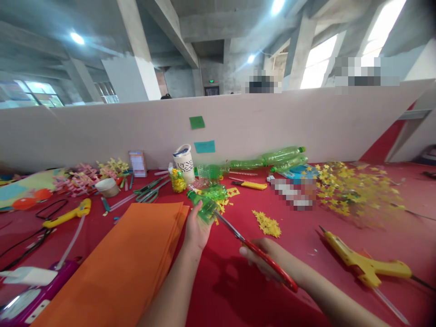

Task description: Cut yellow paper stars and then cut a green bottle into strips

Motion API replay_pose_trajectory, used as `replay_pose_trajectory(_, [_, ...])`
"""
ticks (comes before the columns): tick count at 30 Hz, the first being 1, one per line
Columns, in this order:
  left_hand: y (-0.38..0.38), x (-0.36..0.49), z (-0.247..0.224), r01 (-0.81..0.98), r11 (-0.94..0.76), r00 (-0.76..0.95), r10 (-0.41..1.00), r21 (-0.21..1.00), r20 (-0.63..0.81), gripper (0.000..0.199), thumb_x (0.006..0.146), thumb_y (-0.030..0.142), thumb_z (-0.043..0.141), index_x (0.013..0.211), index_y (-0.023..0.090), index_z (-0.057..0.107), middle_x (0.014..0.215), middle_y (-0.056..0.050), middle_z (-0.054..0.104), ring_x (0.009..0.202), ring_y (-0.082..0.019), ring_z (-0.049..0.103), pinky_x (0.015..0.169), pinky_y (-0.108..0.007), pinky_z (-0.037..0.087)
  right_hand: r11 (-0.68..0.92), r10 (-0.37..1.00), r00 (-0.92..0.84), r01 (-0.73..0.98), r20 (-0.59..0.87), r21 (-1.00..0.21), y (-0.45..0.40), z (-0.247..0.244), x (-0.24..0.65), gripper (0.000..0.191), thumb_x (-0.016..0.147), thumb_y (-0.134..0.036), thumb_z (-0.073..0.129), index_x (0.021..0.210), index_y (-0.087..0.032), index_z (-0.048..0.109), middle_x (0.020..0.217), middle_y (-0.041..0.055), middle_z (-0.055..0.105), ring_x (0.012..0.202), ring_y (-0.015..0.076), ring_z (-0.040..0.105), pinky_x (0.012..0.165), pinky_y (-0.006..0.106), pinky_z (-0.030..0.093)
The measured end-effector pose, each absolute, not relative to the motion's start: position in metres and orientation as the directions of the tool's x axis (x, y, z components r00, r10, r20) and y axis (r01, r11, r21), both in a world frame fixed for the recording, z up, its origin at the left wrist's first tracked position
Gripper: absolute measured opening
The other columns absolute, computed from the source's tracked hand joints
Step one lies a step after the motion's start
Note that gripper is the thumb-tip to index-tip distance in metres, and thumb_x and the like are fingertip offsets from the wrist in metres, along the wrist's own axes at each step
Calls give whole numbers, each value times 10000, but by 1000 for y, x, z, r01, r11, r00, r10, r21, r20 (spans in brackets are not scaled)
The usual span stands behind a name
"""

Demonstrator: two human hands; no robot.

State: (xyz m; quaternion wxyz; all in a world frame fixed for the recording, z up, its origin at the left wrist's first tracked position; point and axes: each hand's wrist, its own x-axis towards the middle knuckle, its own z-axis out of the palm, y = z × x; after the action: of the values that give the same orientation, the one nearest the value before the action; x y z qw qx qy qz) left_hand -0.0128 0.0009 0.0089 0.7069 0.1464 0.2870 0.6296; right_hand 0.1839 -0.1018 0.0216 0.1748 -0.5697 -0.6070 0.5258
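My left hand (198,229) is closed around a cut piece of green plastic bottle (205,210), its neck end pointing up and to the left. In my right hand (267,256) are red-handled scissors (262,254), held with the blades pointing up and left. The blade tips reach the near right edge of the bottle piece; whether they are cutting into it I cannot tell. Right behind the bottle piece lie more cut green plastic pieces (218,193) and yellow paper scraps (223,206). A pile of small yellow stars (267,224) rests to the right, beyond my right hand.
Orange sheets (136,245) lie left of my left arm. A yellow glue gun (361,261) is at right, another glue gun (71,214) at left near a purple power strip (44,295). Green bottles (282,156), a yellow cutter (252,185) and a white cup (184,163) stand or lie toward the partition (272,122).
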Motion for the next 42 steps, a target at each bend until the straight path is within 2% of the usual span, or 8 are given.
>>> replay_pose_trajectory(3, [2,-13,8,-818,163,53,976,552,-210,130,825,200,615,948,170,642,831,-61,713,743,-185,690,736,-353,574,-202,874,-291,508,-388,-837,-102,23,184,586,799,-753,455,732,-175,525,441,-36,439,388,104,450,366,187,297])
replay_pose_trajectory(7, [3,-16,7,-833,160,41,973,529,-229,89,837,211,604,897,152,634,837,-70,711,752,-193,692,696,-335,574,-204,871,-294,511,-393,-835,-103,25,186,584,800,-751,459,733,-175,524,459,-36,445,398,104,458,366,185,297])
replay_pose_trajectory(14, [1,-8,5,-805,195,77,971,560,-228,122,820,224,640,926,163,639,856,-68,712,736,-175,685,702,-313,569,-157,901,-271,523,-338,-838,-103,24,184,564,803,-729,485,722,-173,530,466,-43,437,399,93,435,383,194,275])
replay_pose_trajectory(19, [-3,-1,4,-766,219,108,971,605,-215,162,798,231,667,939,157,642,879,-72,716,766,-184,686,761,-340,565,-219,890,-282,423,-357,-879,-103,25,181,542,804,-715,498,708,-181,509,427,-61,407,363,87,412,365,185,289])
replay_pose_trajectory(23, [-4,-2,6,-775,207,128,977,597,-173,159,804,241,654,955,194,638,897,-53,723,845,-206,691,802,-374,554,-236,880,-315,361,-356,-902,-105,31,179,542,838,-699,449,710,-177,513,363,-80,370,324,82,385,373,182,303])
replay_pose_trajectory(30, [-4,-2,5,-767,208,86,971,608,-224,112,797,213,641,899,166,640,862,-62,718,839,-205,689,812,-356,548,-231,880,-309,386,-361,-893,-105,34,179,519,857,-662,442,714,-171,530,374,-80,398,324,78,397,389,185,314])
replay_pose_trajectory(42, [-3,-3,5,-773,209,88,970,599,-225,124,811,218,636,924,166,642,872,-54,724,793,-187,691,784,-341,556,-255,874,-291,404,-388,-879,-104,33,179,529,833,-681,466,686,-175,519,354,-85,358,324,81,393,390,188,323])
